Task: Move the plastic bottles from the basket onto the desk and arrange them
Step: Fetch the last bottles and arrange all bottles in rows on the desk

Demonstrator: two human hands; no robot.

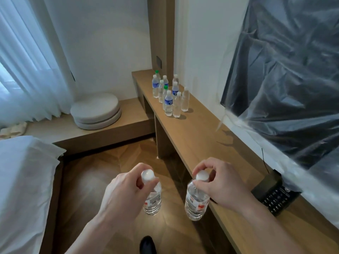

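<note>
We see the long wooden desk [198,136] running along the wall at our right, its near front edge beside our right hand and most of its middle stretch bare. Between desk and bed [22,180] lies open parquet floor [102,171]. Our left hand [126,191] pinches the white cap of a clear plastic bottle [153,202] hanging upright over the floor. Our right hand [218,186] grips another clear bottle [195,202] by its neck, just at the desk's front edge. A cluster of bottles [169,96] stands upright toward the desk's far end, some with blue labels, two green-capped. No basket shows in view.
</note>
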